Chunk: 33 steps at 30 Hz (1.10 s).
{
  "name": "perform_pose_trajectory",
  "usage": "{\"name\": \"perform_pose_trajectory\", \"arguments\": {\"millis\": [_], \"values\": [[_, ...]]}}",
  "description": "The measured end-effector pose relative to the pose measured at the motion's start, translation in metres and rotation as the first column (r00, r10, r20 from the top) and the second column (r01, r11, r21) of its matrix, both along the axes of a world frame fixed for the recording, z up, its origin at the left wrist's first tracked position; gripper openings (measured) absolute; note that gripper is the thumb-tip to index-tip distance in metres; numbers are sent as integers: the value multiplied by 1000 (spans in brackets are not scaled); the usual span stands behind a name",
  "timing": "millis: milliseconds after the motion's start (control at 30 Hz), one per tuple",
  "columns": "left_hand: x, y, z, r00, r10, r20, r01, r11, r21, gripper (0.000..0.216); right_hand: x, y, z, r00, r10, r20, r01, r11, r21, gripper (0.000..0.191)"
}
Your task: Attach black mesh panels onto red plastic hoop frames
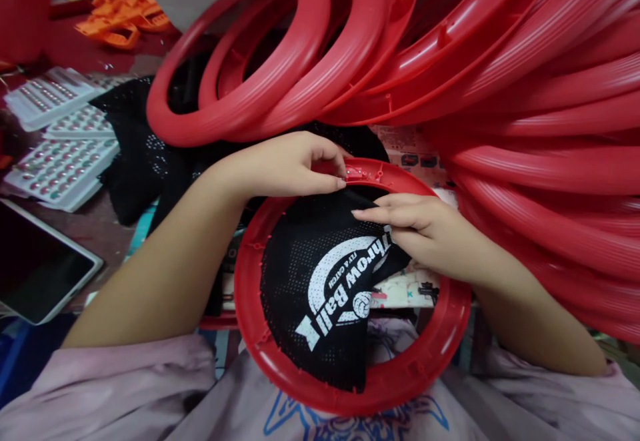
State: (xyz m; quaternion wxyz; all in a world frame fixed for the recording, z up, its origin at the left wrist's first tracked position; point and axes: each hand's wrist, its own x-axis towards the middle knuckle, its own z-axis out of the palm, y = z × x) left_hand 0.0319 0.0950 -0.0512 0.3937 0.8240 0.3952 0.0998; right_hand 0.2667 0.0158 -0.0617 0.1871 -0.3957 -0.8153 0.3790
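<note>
A red plastic ring (453,341) lies hollow side up in front of me, its near side over my lap. Black mesh fabric (295,254) printed with white "Throw Ball" lettering spans the ring's left part, its edge caught along the inner rim. On the right the fabric is folded and loose, leaving a gap. My left hand (305,164) is closed at the ring's far rim, thumb and fingertips pinching the fabric's edge there. My right hand (425,231) holds the fabric's loose upper right part, fingers pointing left; its thumb is mostly hidden.
Red rings (310,28) lean at the back, and more rings (550,181) are piled along the right. Black mesh pieces (130,141) lie at left, beside clear trays (65,168) of small round parts, a white-framed tablet (45,261) and orange plastic parts (123,8).
</note>
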Motion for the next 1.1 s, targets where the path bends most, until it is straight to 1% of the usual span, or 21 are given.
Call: {"name": "perform_pose_trajectory", "arguments": {"millis": [100, 233, 333, 433, 533, 633, 733, 900, 1000, 1100], "values": [[-3, 3, -2, 998, -57, 8, 57, 998, -18, 26, -1, 2, 0, 997, -42, -68, 43, 999, 9, 52], [-4, 4, -4, 999, -44, 25, 45, 998, -51, 22, -2, 3, -2, 984, -104, -146, 119, 989, 93, 48], [-2, 4, -6, 997, -21, 69, 26, 997, -75, 19, -2, 5, -6, 982, -114, -153, 139, 977, 162, 45], [-2, 3, -7, 996, 11, 94, -3, 996, -84, 18, -1, 6, -10, 990, -95, -104, 116, 970, 212, 48], [-3, 3, -6, 997, 15, 75, -9, 997, -80, 20, -2, 5, -13, 997, -76, -31, 82, 950, 302, 52], [-1, 3, -5, 997, 29, 68, -23, 996, -85, 20, -4, 2, -16, 995, -70, 72, 36, 920, 391, 49], [4, 2, -5, 996, 70, 55, -64, 993, -101, 21, -6, 1, -17, 979, -109, 173, 21, 895, 446, 47], [12, 2, -9, 992, 128, 16, -128, 991, -47, 22, -10, 1, -16, 950, -161, 266, 5, 863, 505, 45], [13, 2, -10, 987, 163, 9, -162, 984, -73, 21, -12, 0, -15, 926, -172, 336, -24, 861, 509, 48], [14, 3, -11, 984, 177, 10, -175, 977, -120, 20, -13, 1, -15, 913, -140, 383, -70, 871, 486, 52]]}}
